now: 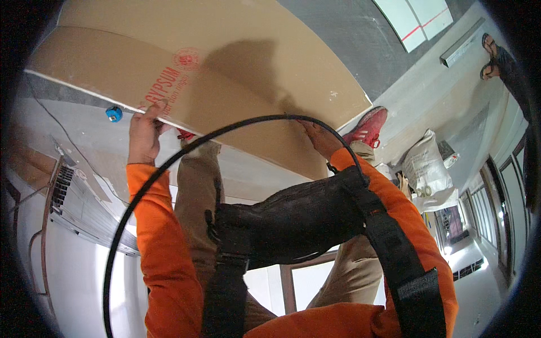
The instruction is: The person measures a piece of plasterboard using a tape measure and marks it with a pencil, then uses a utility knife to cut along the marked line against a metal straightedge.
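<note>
A large brown gypsum board (248, 104) with red print and a white edge spreads across the upper left and middle. At its left edge, my left hand (145, 134) grips the board, fingers bent over the brown face. My right hand (321, 138) rests on the board near its lower right part, fingers stretched out along the face. A black cable crosses in front of that hand and hides some of its fingers. Beyond the left edge, close to my left hand, a small blue tape measure (114, 114) lies on the floor.
My red shoe (369, 127) stands by the board's right corner. A white sack (428, 166) lies to the right. White tiles or panels (416, 22) and a long metal piece (462, 42) lie at the upper right, near another person's sandalled feet (489, 59). A thin cord runs along the left.
</note>
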### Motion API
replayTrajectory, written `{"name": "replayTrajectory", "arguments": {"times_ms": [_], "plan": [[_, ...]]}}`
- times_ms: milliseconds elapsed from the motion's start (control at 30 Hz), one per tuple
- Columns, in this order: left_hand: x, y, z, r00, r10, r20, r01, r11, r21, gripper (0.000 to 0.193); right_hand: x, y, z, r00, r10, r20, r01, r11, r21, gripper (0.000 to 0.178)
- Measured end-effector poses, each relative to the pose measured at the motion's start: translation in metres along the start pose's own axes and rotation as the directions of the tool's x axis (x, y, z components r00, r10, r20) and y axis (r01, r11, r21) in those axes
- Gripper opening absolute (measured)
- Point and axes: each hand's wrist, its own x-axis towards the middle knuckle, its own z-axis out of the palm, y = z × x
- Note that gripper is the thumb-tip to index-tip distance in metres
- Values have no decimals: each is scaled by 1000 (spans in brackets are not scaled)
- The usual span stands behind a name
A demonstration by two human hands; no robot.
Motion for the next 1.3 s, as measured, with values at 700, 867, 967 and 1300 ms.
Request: {"name": "replayTrajectory", "arguments": {"times_ms": [700,867,967,1300], "plan": [[-41,9,-9,997,-82,7,82,997,-14,27,-148,46,8,781,550,297,-497,835,-237,48],[-47,15,6,997,-55,53,60,994,-90,27,-156,55,5,966,198,-167,-221,967,-129,48],[-34,6,-35,996,-79,43,76,995,71,23,-111,49,14,969,232,-82,-243,957,-160,43],[-35,-11,-46,994,-102,25,103,993,-60,25,-115,91,36,967,201,157,-165,963,-213,50]]}}
